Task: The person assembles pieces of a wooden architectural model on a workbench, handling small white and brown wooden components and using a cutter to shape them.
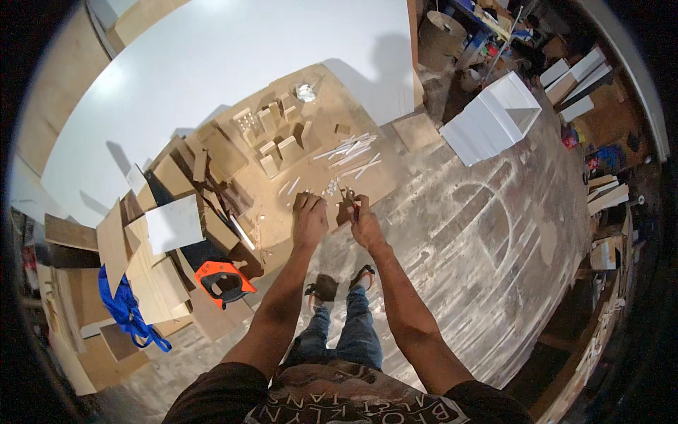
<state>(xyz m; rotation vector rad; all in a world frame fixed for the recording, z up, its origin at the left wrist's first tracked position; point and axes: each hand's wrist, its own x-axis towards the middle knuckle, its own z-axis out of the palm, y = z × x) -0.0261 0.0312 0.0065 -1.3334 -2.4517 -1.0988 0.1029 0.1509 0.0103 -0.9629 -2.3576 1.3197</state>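
Observation:
My right hand point(365, 225) is closed round a small red-handled tool with metal jaws point(349, 193), which looks like pliers or cutters. Its jaws point away from me over the near edge of a brown board. To its left, my left hand point(309, 218) has its fingers curled together; whatever they may pinch is hidden. Small white cut bits point(330, 189) lie just beyond and between the hands. Farther off is a loose bunch of thin white sticks point(351, 147), with a few shorter ones point(293, 185) past my left hand.
Wooden blocks point(289, 148) stand on the brown board point(367, 120), near a crumpled white lump point(305, 92). Wood offcuts point(169, 177), an orange-handled saw point(224, 279) and blue straps point(127, 314) are on the left. A white box point(491, 120) sits at right on the scuffed floor point(452, 240).

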